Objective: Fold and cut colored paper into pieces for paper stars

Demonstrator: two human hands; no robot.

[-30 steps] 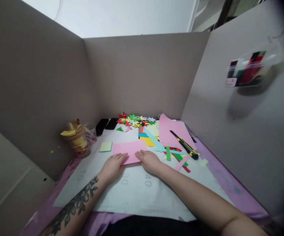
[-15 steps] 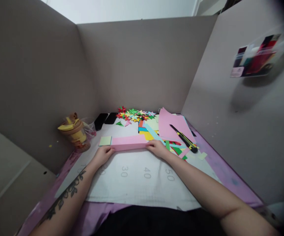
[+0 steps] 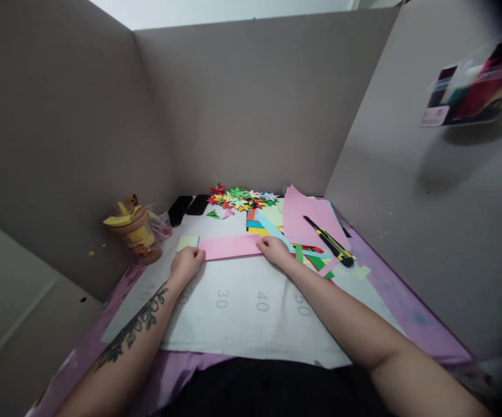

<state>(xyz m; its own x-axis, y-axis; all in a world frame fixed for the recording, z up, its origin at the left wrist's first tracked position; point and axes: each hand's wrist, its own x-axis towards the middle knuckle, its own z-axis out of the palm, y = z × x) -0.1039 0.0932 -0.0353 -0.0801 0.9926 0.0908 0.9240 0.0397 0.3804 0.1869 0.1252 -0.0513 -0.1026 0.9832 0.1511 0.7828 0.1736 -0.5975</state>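
In the head view, the pink paper strip (image 3: 231,247) is taken as the landmark. It is laid lengthwise across the white mat (image 3: 233,327), in front of the person. Its left end is pinched by the left hand (image 3: 187,263), with the fingers curled and brought together at the near corner. Its right end is gripped in the same way by the right hand (image 3: 274,251), the thumb and bent fingers being closed on the paper. Whether the strip is one layer or doubled cannot be told for certain.

Just beyond the left end of the strip, a small pale green pad (image 3: 189,242) is partly covered by the left hand. Past the right end, loose coloured strips (image 3: 317,263) are scattered, and farther off a black-and-yellow cutter (image 3: 329,242) is rested over pink sheets (image 3: 307,214). Behind the strip, a pile of folded stars (image 3: 239,198) is gathered.

The step in hand is judged to be the lining-up and creasing of the strip. For a clean result, both ends should be held with equal, light tension, and the long edges should be matched before any pressure is applied. The crease is best pressed from the middle outward, flat against the mat. The left end should be kept off the pad, since an uneven surface could skew the fold.
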